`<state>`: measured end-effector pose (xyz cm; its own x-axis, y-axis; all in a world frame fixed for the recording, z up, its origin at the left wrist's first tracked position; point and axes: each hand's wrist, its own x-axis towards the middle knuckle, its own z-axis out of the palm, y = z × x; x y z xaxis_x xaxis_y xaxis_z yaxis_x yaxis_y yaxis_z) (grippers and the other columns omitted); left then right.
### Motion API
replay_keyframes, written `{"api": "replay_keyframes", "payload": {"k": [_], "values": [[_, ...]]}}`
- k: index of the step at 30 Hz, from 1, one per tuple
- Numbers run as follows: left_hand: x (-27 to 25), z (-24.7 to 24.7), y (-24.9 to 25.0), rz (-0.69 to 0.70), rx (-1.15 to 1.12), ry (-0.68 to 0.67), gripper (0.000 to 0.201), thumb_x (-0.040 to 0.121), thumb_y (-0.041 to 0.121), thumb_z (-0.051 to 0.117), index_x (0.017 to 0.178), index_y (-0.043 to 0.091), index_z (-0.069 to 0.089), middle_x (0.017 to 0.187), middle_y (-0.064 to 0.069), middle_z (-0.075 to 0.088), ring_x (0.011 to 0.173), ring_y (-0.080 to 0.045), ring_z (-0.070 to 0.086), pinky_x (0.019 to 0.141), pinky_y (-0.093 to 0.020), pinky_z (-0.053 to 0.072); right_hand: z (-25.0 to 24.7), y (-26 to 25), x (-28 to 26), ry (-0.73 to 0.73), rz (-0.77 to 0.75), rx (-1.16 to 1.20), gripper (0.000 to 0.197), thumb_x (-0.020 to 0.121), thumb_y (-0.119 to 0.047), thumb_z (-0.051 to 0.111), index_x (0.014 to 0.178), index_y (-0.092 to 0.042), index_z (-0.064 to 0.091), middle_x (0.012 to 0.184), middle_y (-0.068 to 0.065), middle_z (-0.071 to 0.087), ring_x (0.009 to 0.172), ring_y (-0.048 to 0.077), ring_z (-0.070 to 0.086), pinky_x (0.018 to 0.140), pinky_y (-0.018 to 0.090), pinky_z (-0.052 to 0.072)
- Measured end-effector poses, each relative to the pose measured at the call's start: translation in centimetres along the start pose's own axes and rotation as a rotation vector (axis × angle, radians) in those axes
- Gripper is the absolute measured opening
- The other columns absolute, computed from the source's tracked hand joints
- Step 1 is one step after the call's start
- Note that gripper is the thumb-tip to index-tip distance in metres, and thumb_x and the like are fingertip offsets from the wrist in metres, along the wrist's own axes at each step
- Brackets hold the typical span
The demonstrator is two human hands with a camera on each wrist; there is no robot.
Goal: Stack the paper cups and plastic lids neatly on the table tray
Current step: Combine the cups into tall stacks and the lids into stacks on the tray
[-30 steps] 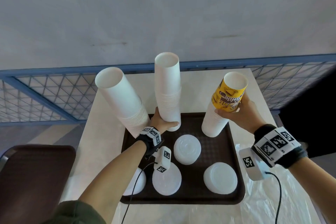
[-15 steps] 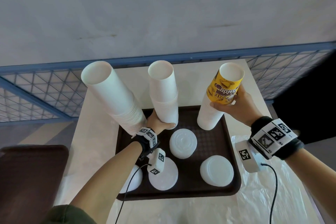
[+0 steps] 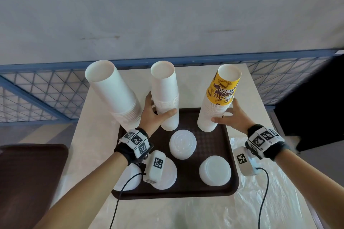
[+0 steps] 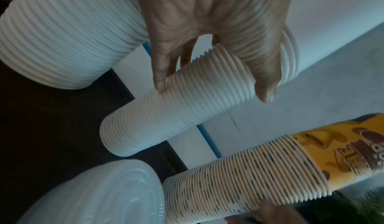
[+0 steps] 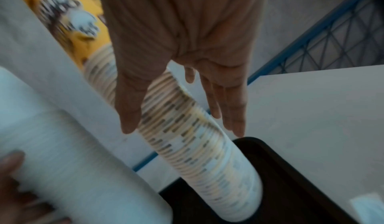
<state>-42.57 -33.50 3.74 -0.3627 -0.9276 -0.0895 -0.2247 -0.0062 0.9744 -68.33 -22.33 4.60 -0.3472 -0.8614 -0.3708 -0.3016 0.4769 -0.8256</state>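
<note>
On the brown tray (image 3: 210,147) three cup stacks stand at the back. The wide white stack (image 3: 115,95) leans at the left. My left hand (image 3: 158,112) grips the middle white stack (image 3: 165,87) low down, thumb in front and fingers behind; the left wrist view shows that left hand (image 4: 212,92) wrapped round it. The right stack (image 3: 210,115) is topped by a yellow printed cup (image 3: 222,89). My right hand (image 3: 223,113) flanks its lower part with straight fingers; in the blurred right wrist view the right hand (image 5: 182,129) is spread either side. Lid piles (image 3: 183,144) (image 3: 215,170) (image 3: 165,173) lie in front.
The tray sits on a pale table (image 3: 89,145) backed by a blue mesh fence (image 3: 37,98). A clear plastic sheet (image 3: 270,191) covers the near right corner. A dark brown seat (image 3: 31,173) is at the left, a black shape (image 3: 316,108) at the right.
My right hand has let go of the yellow cup and dropped lower along its stack, fingers straightened. The left hand keeps its grip on the middle stack, which looks shorter.
</note>
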Motion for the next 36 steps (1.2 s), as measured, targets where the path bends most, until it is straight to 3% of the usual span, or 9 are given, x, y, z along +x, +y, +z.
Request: {"api": "replay_keyframes", "payload": {"k": [3,6,12,15,18,29,36], "values": [[0.2,0.2,0.2,-0.009,-0.001,0.013,0.102,0.049,0.054,0.075,0.135,0.021,0.031,0.124,0.011,0.049,0.111,-0.005,0.05,0.091,-0.024,0.042,0.6,1.3,1.0,-0.034,0.047,-0.093,0.103,0.068,-0.027,0.081,0.145,-0.028,0.013,0.135,0.007,0.051,0.122,0.027,0.05,0.097,0.053,0.046],[0.2,0.4,-0.2,-0.006,0.005,0.008,0.093,0.053,0.052,0.076,0.131,0.021,0.035,0.118,0.019,0.05,0.11,0.001,0.05,0.088,-0.019,0.042,1.4,1.7,1.8,-0.055,0.057,-0.094,0.09,0.07,-0.025,0.08,0.143,-0.023,0.026,0.132,0.001,0.049,0.12,0.024,0.049,0.088,0.049,0.053],[0.3,0.6,-0.4,-0.002,0.007,-0.012,0.089,0.057,0.05,0.076,0.131,0.021,0.036,0.117,0.021,0.05,0.11,0.003,0.05,0.084,-0.015,0.044,2.6,1.7,3.3,-0.063,-0.008,-0.15,0.08,0.071,-0.026,0.079,0.138,-0.018,0.037,0.133,0.005,0.054,0.122,0.026,0.05,0.103,0.043,0.042],[0.2,1.1,-0.4,0.009,0.008,-0.032,0.09,0.057,0.051,0.075,0.132,0.022,0.035,0.118,0.024,0.049,0.109,0.007,0.05,0.079,-0.01,0.045,3.5,1.2,3.8,-0.104,-0.033,-0.163,0.079,0.07,-0.027,0.08,0.137,-0.019,0.039,0.131,0.002,0.055,0.121,0.022,0.051,0.101,0.035,0.041],[0.1,1.3,-0.4,0.019,-0.012,-0.042,0.092,0.057,0.051,0.074,0.133,0.02,0.034,0.117,0.025,0.048,0.107,0.01,0.049,0.076,-0.002,0.044,4.3,0.9,4.1,-0.143,-0.052,-0.164,0.082,0.069,-0.028,0.08,0.138,-0.019,0.038,0.132,0.002,0.055,0.122,0.023,0.051,0.103,0.036,0.041],[0.5,1.0,-0.5,0.015,-0.009,-0.088,0.083,0.067,0.038,0.077,0.135,0.022,0.033,0.121,0.025,0.049,0.107,0.016,0.049,0.078,-0.003,0.045,5.4,0.6,4.5,-0.192,-0.07,-0.153,0.084,0.071,-0.025,0.079,0.141,-0.017,0.034,0.136,0.003,0.052,0.124,0.023,0.049,0.098,0.029,0.039],[0.1,1.0,-0.1,-0.008,-0.001,-0.094,0.091,0.06,0.051,0.074,0.135,0.024,0.031,0.119,0.028,0.048,0.107,0.015,0.049,0.08,-0.007,0.044,5.5,1.1,4.9,-0.207,-0.067,-0.163,0.086,0.07,-0.03,0.079,0.141,-0.018,0.033,0.135,0.004,0.052,0.123,0.024,0.05,0.104,0.039,0.041]]}}
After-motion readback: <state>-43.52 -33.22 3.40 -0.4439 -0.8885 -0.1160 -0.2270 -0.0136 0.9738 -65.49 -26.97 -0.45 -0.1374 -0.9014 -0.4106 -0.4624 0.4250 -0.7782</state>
